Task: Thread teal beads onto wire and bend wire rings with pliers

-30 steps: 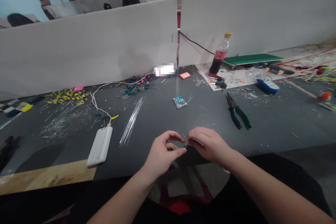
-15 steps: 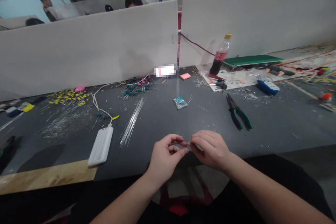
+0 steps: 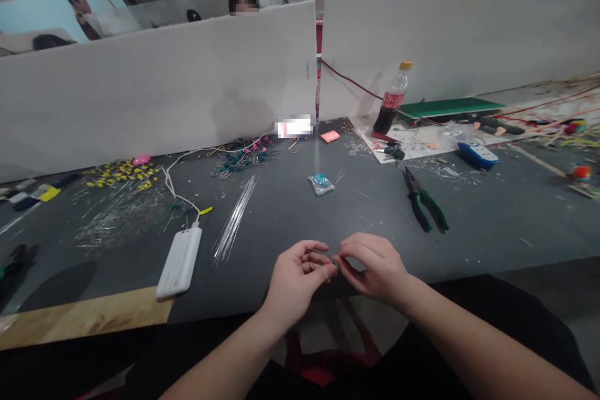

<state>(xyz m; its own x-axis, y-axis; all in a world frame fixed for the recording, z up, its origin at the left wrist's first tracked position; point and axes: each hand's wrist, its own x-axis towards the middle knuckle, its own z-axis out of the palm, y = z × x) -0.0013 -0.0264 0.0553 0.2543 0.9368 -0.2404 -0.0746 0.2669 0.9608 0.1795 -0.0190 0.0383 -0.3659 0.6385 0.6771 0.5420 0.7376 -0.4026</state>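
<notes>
My left hand (image 3: pixel 300 272) and my right hand (image 3: pixel 372 265) meet fingertip to fingertip above the table's near edge. Both are closed in a pinch. What lies between the fingers is too small to make out. Beyond them lies a small clear bag with blue pieces (image 3: pixel 321 184), with a few thin wires (image 3: pixel 341 176) beside it. A bundle of straight silvery wires (image 3: pixel 237 219) rests to the left of my hands. To the right, pliers with green handles (image 3: pixel 424 203) lie with their handles spread.
A white power bank (image 3: pixel 179 262) with a cable is at the left, near yellow-tipped wires (image 3: pixel 122 174) and teal and pink ones (image 3: pixel 241 156). A cola bottle (image 3: pixel 392 100) stands at the back right, near a blue-and-white object (image 3: pixel 477 156). White partitions (image 3: pixel 164 94) line the back; people are beyond.
My hands stay together in nearly the same place, with the left index finger slightly shifted. Behind the partition, a person's head has risen a little. Things on the table stay where they were.
</notes>
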